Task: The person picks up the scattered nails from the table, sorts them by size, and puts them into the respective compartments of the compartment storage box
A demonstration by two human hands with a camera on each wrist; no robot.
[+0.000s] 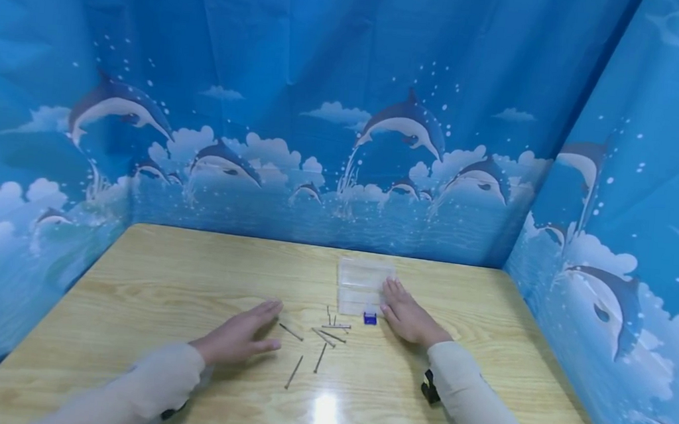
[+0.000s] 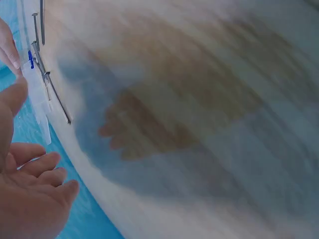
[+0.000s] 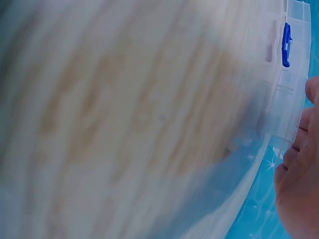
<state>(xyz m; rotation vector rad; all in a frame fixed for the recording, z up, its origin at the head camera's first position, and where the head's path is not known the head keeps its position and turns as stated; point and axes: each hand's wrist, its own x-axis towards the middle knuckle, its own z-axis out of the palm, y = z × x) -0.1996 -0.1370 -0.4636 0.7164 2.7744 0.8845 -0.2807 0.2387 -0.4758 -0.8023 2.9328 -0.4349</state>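
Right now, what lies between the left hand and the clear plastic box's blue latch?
The head view shows several grey metal nails on the wood-grain tabletop between the left hand and blue latch.

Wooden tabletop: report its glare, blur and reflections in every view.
Head view: a bright white glare patch on the wooden tabletop, nearer the camera than the nails; left wrist view: smeared grain and a hand-shaped dark patch, probably a reflection, beside the left hand; right wrist view: streaky, blurred grain, with the blue latch looking crisper.
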